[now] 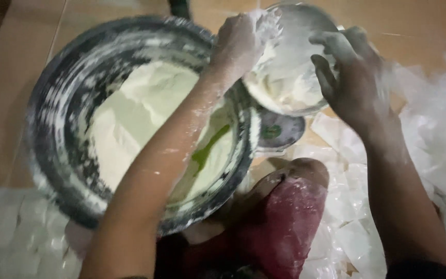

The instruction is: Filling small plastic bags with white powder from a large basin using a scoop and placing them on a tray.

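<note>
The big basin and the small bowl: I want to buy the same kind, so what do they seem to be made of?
The big basin looks like dark plastic or enamelled metal; a heavy white powder coating hides its finish, so I cannot tell which. The small bowl looks like thin polished metal, probably steel or aluminium: its pale rim shines where the powder is thinner.

Left hand point(241, 44) floured, grip apparently closed, forearm stretched forward. Right hand point(352, 77) dusty, fingers curled, grip loose.

Big floured basin point(63, 103) left, small bowl point(290, 77) over the scale point(280, 130), perhaps bare floor point(6, 62) beyond.
</note>
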